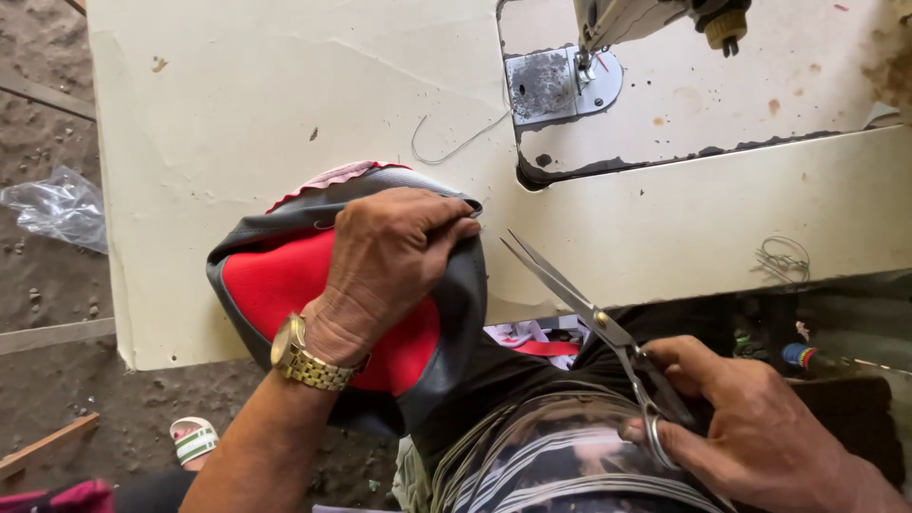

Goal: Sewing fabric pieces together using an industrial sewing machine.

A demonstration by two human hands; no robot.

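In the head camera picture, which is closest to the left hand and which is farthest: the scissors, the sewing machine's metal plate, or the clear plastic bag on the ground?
From the left hand:
1. Scissors, just to its right, blades open.
2. Metal plate, up and right under the needle.
3. Clear plastic bag, far left on the ground.

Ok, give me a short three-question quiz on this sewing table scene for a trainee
1. True or false: the left hand rests on the red and grey cover.
2. What does the right hand hold? A) scissors B) pliers C) a brush
3. Fill in: the blades of the scissors are ____ (open or closed).

Key:
1. True; the hand presses on the cover at the edge of the table.
2. A.
3. Open, pointing up towards the cover, not touching it.
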